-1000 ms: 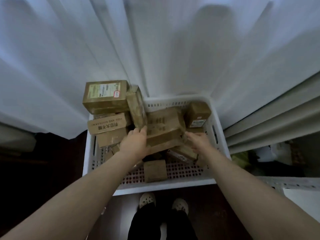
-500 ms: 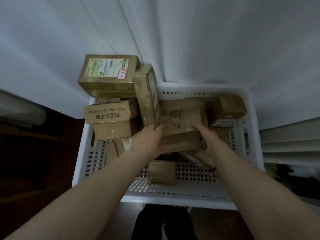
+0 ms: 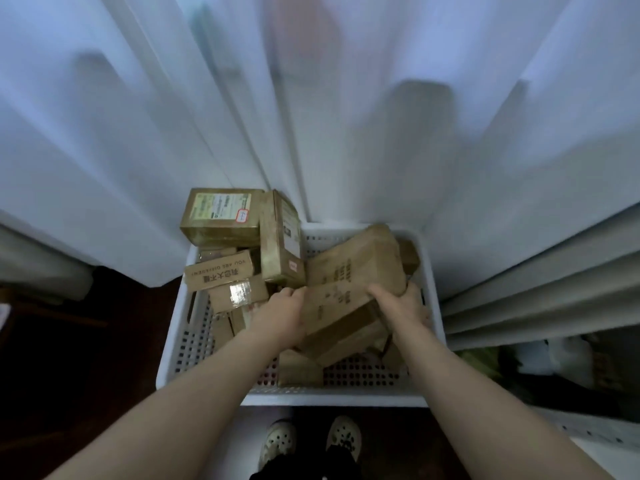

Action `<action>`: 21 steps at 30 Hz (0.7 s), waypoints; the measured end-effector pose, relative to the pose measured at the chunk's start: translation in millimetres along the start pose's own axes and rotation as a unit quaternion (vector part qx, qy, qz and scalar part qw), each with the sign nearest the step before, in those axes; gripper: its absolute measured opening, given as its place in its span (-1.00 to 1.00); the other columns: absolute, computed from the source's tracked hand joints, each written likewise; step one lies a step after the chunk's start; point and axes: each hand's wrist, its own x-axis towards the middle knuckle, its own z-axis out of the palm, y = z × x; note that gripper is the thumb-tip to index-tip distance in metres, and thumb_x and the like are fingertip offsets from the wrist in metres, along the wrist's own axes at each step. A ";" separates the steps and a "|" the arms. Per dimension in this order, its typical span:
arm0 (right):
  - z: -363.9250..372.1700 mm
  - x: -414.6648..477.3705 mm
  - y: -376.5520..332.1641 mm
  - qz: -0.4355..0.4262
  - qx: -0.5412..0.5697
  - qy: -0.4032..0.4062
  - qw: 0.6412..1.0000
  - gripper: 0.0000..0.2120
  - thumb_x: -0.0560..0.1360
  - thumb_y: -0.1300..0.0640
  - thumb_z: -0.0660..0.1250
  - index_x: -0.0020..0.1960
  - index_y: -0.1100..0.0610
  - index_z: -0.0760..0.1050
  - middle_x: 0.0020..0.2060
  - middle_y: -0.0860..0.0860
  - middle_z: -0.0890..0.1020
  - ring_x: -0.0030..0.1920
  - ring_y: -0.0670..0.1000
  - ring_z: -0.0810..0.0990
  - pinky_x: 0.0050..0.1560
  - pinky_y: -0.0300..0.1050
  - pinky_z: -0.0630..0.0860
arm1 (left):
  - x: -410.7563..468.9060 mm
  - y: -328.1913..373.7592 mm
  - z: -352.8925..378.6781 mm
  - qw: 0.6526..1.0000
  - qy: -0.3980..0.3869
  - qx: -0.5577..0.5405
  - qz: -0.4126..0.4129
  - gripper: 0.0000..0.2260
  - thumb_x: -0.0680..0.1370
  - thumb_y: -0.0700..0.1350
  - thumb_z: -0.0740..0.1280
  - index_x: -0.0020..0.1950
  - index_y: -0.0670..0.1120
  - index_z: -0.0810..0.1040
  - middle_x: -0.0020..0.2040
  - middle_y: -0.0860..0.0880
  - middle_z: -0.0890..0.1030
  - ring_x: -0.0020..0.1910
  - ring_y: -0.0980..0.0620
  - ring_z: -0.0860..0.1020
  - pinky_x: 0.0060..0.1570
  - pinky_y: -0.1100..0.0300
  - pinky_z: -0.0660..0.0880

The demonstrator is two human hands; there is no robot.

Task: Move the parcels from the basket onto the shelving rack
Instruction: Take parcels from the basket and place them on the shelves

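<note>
Left hand (image 3: 282,315) and right hand (image 3: 403,306) curl round the big box (image 3: 349,282). If I snag the upright box (image 3: 280,244) beside my left fingers, it may topple.

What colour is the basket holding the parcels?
White, with perforated walls and floor: the basket shows best in the head view.

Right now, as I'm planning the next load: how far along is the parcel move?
Done: nothing shows as shelved; no rack is clearly in view. In hand: left hand and right hand grip the large box, tilted in the basket. Left: the labelled box, the upright box, the printed box and several smaller parcels lie in it.
</note>
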 end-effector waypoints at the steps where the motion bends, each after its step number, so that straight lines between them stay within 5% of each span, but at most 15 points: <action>1: -9.7 -6.8 0.3 -0.005 0.000 0.015 1.000 -0.08 0.25 -0.31 0.44 0.49 -0.13 0.12 0.40 0.18 0.23 0.38 0.29 0.20 0.35 0.19 0.27 | -4.6 3.3 -2.9 1.000 -0.003 -0.002 0.008 -0.30 0.52 -0.09 0.34 0.57 -0.05 0.06 0.42 -0.06 0.30 0.36 -0.08 0.35 0.25 0.06 0.44; 5: -46.4 -40.2 3.2 0.001 0.058 0.059 0.997 -0.06 0.18 -0.35 0.45 0.45 -0.09 0.20 0.37 0.16 0.28 0.33 0.27 0.28 0.31 0.16 0.34 | -23.4 20.3 -15.8 0.998 -0.009 -0.001 0.055 -0.31 0.50 -0.09 0.36 0.55 -0.08 0.10 0.39 -0.11 0.34 0.34 -0.10 0.37 0.26 0.05 0.43; 8: -67.3 -67.7 14.6 0.011 0.202 0.061 0.977 0.08 -0.02 -0.37 0.50 0.41 -0.06 0.28 0.27 0.10 0.46 0.20 0.19 0.48 0.19 0.15 0.50 | -39.2 34.8 -24.3 0.993 -0.010 0.025 0.113 -0.30 0.50 -0.02 0.38 0.54 -0.08 0.10 0.41 -0.11 0.32 0.36 -0.11 0.35 0.28 0.05 0.41; 11: -81.6 -106.3 22.5 -0.010 0.315 0.057 0.947 -0.10 0.23 -0.16 0.53 0.45 0.09 0.25 0.16 0.13 0.55 0.01 0.13 0.59 -0.15 0.00 0.61 | -55.1 43.4 -36.0 0.976 0.062 0.063 0.198 -0.33 0.49 0.06 0.38 0.51 -0.04 0.16 0.41 -0.09 0.32 0.37 -0.10 0.33 0.35 0.03 0.34; 14: -89.4 -130.8 35.3 -0.027 0.380 0.062 0.923 -0.22 0.25 -0.09 0.54 0.37 0.16 0.38 0.06 0.15 0.62 -0.04 0.14 0.63 -0.35 -0.10 0.57 | -72.2 46.2 -48.0 0.956 0.142 0.075 0.244 -0.30 0.49 0.18 0.31 0.53 -0.02 0.14 0.49 -0.07 0.22 0.49 -0.08 0.16 0.50 -0.05 -0.03; 16: -93.4 -149.5 41.6 -0.049 0.402 0.061 0.912 -0.22 0.17 -0.12 0.57 0.31 0.12 0.46 0.04 0.14 0.65 -0.01 0.15 0.65 -0.29 -0.04 0.61 | -78.9 51.5 -61.3 0.971 0.133 -0.046 0.192 -0.32 0.52 0.23 0.20 0.55 -0.01 0.10 0.55 -0.09 0.09 0.53 -0.09 0.03 0.49 -0.07 -0.18; 18: -100.1 -162.9 49.3 -0.069 0.401 0.060 0.911 -0.13 0.05 -0.22 0.60 0.30 0.03 0.48 0.08 0.09 0.65 0.06 0.14 0.63 -0.02 0.10 0.61 | -88.0 61.0 -79.3 0.967 0.104 -0.200 0.118 -0.32 0.51 0.32 0.08 0.53 -0.02 0.18 0.54 -0.14 0.15 0.49 -0.15 0.13 0.46 -0.10 0.00; 21: -112.2 -186.6 58.1 -0.138 0.385 0.065 0.910 -0.19 0.11 -0.23 0.57 0.30 -0.03 0.47 0.13 0.02 0.62 0.14 0.08 0.57 0.21 0.13 0.50 | -101.7 66.6 -104.0 0.873 0.022 -0.486 0.038 -0.44 0.53 0.21 0.19 0.41 -0.11 0.34 0.35 -0.12 0.43 0.30 -0.17 0.40 0.19 0.07 0.37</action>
